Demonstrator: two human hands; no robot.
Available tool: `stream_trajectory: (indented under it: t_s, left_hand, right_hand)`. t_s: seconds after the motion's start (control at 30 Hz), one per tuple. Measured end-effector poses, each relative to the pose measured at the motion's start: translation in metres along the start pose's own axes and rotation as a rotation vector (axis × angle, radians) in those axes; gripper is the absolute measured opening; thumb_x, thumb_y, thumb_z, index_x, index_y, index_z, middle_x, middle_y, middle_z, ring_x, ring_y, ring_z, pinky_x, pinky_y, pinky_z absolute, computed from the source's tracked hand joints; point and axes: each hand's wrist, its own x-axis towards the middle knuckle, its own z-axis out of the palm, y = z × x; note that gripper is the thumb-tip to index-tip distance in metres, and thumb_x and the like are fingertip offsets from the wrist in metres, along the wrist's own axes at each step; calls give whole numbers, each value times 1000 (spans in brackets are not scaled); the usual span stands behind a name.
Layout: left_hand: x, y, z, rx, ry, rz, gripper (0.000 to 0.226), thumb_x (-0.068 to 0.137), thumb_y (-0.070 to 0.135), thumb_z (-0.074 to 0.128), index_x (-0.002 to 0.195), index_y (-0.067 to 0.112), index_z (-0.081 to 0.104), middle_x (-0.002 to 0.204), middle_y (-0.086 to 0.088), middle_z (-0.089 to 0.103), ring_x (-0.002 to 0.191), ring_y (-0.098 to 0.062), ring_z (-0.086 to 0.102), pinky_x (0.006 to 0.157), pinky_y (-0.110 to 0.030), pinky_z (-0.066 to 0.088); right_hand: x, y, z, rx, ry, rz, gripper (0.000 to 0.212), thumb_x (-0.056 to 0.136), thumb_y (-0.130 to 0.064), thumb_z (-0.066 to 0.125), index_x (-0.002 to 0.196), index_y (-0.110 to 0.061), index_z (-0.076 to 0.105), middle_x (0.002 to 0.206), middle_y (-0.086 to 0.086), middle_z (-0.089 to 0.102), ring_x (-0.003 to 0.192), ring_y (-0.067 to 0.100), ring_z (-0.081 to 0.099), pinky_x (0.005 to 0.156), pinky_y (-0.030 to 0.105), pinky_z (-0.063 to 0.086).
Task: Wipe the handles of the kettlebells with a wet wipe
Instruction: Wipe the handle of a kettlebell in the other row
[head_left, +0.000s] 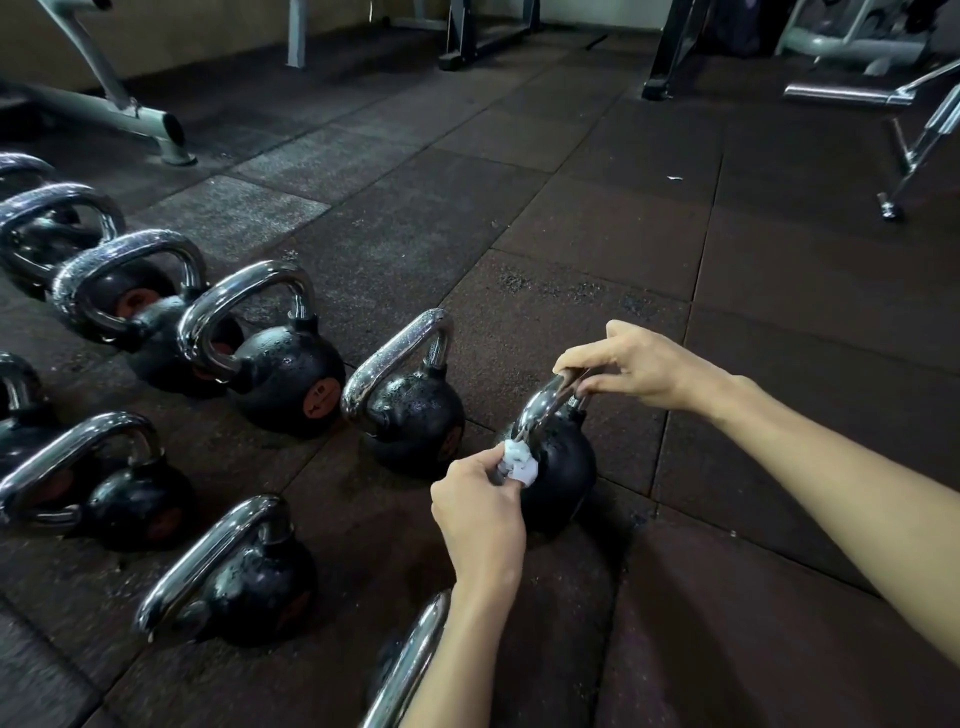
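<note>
open floor (779, 312) lies right of the end kettlebell (563, 478); another bell (415, 415) sits just left. left grip (480, 514) pinches the wipe (519, 462) on its handle (543, 405); right grip (644, 369) pinches the handle's top.

Kettlebell handle (545, 402): polished, mirror-glossy chrome metal. Kettlebell body (563, 467): black, matt, faintly pebbled coating. Wet wipe (519, 462): white, crumpled, soft cloth-like; floor (571, 208): dark, speckled, rough rubber tiles.
</note>
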Motion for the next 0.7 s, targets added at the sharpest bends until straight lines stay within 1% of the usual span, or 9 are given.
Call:
stream_trajectory:
  t_s: [0.1, 0.2, 0.3, 0.4, 0.47, 0.53, 0.6, 0.67, 0.7]
  left_hand:
    - [-6, 7, 7, -79, 35, -18, 26, 83, 20, 83, 107, 31, 81, 71, 17, 74, 70, 0, 69, 74, -27, 58]
    - [-12, 13, 13, -138, 60, -17, 26, 83, 20, 84, 108, 28, 81, 71, 12, 76, 66, -1, 69, 71, -26, 58]
    - [-12, 10, 20, -130, 85, -69, 28, 83, 19, 83, 108, 32, 81, 71, 8, 76, 69, -9, 71, 72, -27, 58]
    - [-11, 11, 24, -129, 82, -117, 22, 84, 23, 82, 103, 33, 82, 62, 16, 68, 66, -4, 67, 72, -25, 56]
    - [-10, 15, 23, -110, 65, -121, 21, 84, 20, 82, 100, 33, 82, 60, 19, 65, 63, 0, 64, 69, -19, 54]
    - [-10, 21, 13, -75, 54, -89, 24, 83, 19, 83, 102, 33, 82, 63, 22, 66, 67, 7, 66, 66, -7, 48]
    - [-6, 31, -2, -82, 52, -47, 28, 80, 19, 85, 103, 33, 81, 65, 24, 67, 73, 16, 65, 65, -1, 44]
    - [4, 42, -21, -98, 27, 11, 28, 76, 20, 88, 99, 34, 80, 71, 21, 72, 75, 16, 67, 67, -3, 47]
    - [9, 47, -30, -91, 5, 36, 27, 75, 22, 90, 97, 32, 77, 74, 18, 74, 74, 14, 68, 66, -5, 48]
  right_hand:
    - [-1, 8, 0, -9, -3, 24, 28, 93, -54, 60, 119, -47, 66, 97, -19, 72, 78, 6, 33, 72, 24, 40]
    - [-4, 13, 0, 10, 4, 45, 26, 95, -43, 65, 120, -44, 68, 98, -19, 72, 78, 7, 33, 73, 25, 40]
    - [-7, 17, 2, 14, 8, 52, 31, 92, -52, 60, 122, -47, 67, 101, -14, 74, 78, 5, 32, 73, 25, 39]
    - [-7, 19, 5, 30, 20, 68, 29, 91, -55, 59, 120, -58, 60, 95, -6, 72, 78, 5, 33, 73, 27, 39]
    - [-5, 20, 4, 32, 26, 71, 27, 93, -51, 61, 119, -58, 59, 91, -3, 71, 78, 5, 32, 73, 29, 38]
    - [-4, 18, 4, 33, 23, 79, 27, 93, -53, 60, 119, -57, 60, 95, -2, 73, 78, 6, 32, 75, 33, 42]
    - [-4, 15, 6, 32, 28, 77, 24, 95, -51, 61, 118, -56, 62, 100, -11, 74, 78, 8, 31, 80, 37, 46]
    - [-9, 5, 10, 66, 62, 63, 22, 96, -45, 65, 118, -49, 66, 104, -23, 73, 79, 10, 31, 80, 36, 45]
    - [-11, -1, 13, 74, 74, 44, 21, 96, -45, 66, 117, -48, 67, 104, -27, 71, 79, 10, 32, 79, 34, 45]
